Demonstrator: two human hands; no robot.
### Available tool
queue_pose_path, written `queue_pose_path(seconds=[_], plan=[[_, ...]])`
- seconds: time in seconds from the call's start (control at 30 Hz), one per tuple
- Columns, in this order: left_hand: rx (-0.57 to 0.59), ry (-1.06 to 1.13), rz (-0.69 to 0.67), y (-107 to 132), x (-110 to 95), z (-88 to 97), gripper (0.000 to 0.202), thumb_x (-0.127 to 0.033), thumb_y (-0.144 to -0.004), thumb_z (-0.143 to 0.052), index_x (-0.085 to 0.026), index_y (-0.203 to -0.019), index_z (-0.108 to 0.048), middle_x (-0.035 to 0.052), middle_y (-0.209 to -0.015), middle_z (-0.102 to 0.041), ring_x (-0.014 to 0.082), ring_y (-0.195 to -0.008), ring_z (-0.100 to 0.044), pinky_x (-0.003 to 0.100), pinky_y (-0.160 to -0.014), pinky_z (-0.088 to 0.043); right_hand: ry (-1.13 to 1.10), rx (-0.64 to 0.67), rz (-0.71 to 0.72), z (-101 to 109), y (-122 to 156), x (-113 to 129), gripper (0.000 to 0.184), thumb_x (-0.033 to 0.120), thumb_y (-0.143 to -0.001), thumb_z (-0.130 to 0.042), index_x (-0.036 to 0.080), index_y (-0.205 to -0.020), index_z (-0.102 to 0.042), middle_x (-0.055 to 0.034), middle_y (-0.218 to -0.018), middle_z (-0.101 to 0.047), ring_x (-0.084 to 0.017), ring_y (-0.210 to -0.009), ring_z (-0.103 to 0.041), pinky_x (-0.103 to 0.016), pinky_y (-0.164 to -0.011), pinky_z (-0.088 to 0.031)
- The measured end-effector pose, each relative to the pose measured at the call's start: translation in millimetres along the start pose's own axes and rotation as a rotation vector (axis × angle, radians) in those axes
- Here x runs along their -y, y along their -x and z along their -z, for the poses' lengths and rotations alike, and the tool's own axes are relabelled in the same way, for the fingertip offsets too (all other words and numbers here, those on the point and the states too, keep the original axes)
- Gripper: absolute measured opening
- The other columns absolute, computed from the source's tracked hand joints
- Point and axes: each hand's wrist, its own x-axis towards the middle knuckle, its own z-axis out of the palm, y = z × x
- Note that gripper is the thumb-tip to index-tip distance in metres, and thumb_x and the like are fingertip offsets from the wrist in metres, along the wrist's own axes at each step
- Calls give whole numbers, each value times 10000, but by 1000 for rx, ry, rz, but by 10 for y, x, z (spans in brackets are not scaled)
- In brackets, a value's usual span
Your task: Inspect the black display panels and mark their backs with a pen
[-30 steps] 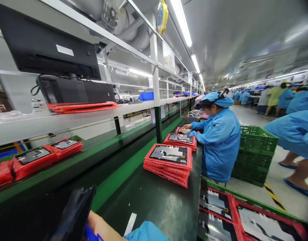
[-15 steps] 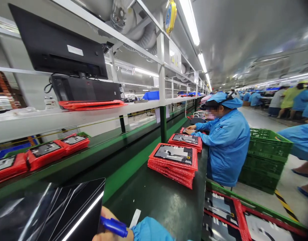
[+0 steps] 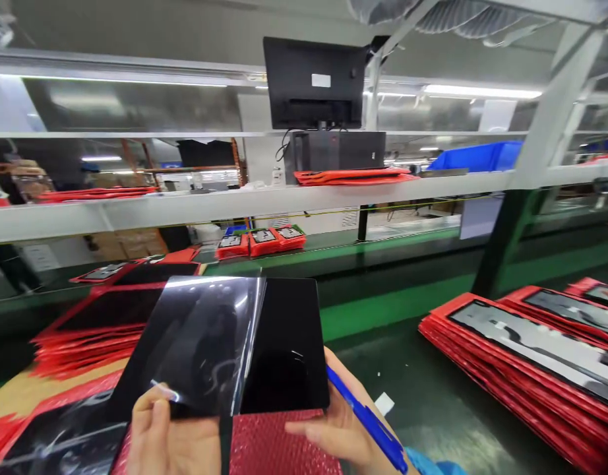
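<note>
A black glossy panel (image 3: 287,346) is held up in front of me, with a shiny film (image 3: 200,346) peeled partly off its left side. My left hand (image 3: 173,435) pinches the lower edge of the film between thumb and fingers. At the panel's lower right corner, my right hand (image 3: 341,425) supports it while also holding a blue pen (image 3: 366,419) that points up-left. Under both hands lies a red bubble-wrap sleeve (image 3: 279,445).
Stacks of red trays with panels sit at the right (image 3: 526,353) and left (image 3: 91,330) on the green bench (image 3: 432,409). Across the conveyor lie more red trays (image 3: 262,241). A black monitor (image 3: 314,82) and a blue bin (image 3: 477,157) stand on the white shelf.
My view has swung left, away from the co-worker in blue, onto my own station. The black panel has come up into centre view, and both hands now show holding it.
</note>
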Motion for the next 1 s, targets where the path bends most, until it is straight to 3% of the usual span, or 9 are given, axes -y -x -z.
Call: queue_pose_path(seconds=[0.17, 0.27, 0.4, 0.63, 0.83, 1.0], plan=[[-56, 153, 99, 34, -83, -55, 122, -278, -740, -683, -232, -790, -581, -32, -774, -639, 195, -884, -619, 350, -886, -491, -25, -101, 10, 27, 81, -147, 647, 224, -804, -743, 383, -1354, -443, -22, -1411, -505, -264, -1240, -531, -419, -917, -530], [-76, 159, 130, 8, -102, -55, 60, -260, -776, -635, -227, -782, -584, -37, -760, -629, 169, -753, -607, 333, -787, -513, -78, -74, -7, -8, 135, -91, 579, 207, -824, -718, 407, -1320, -497, -4, -1393, -533, -248, -1302, -472, -451, -1009, -453], [-88, 170, 212, -37, -99, -42, 65, -275, -779, -640, -232, -819, -613, -44, -787, -627, 142, -742, -588, 278, -716, -506, -110, -88, -24, -89, 131, 3, 530, 175, -794, -725, 379, -1261, -579, 7, -1223, -658, -197, -1261, -508, -382, -1087, -346], [-68, 173, 290, -69, -81, -35, 119, -314, -749, -677, -249, -831, -619, -27, -861, -646, 176, -845, -604, 293, -716, -502, -146, -184, -58, -84, 113, -19, 421, 230, -816, -673, 287, -1229, -620, -1, -933, -708, -178, -913, -645, -339, -922, -454], [-73, 190, 278, -33, -92, -53, 102, -299, -762, -669, -247, -838, -624, -33, -867, -622, 163, -829, -591, 287, -724, -504, -2, -104, -18, -153, 124, 49, 516, 251, -777, -743, 315, -1262, -580, -26, -1172, -664, -226, -1128, -594, -394, -1029, -414], [-85, 170, 234, 11, -139, -88, 58, -278, -776, -645, -242, -797, -604, -28, -858, -615, 166, -800, -588, 289, -698, -510, 9, -147, 2, -72, 134, -132, 577, 257, -821, -719, 344, -1341, -485, -40, -1247, -625, -254, -1169, -579, -444, -917, -531]])
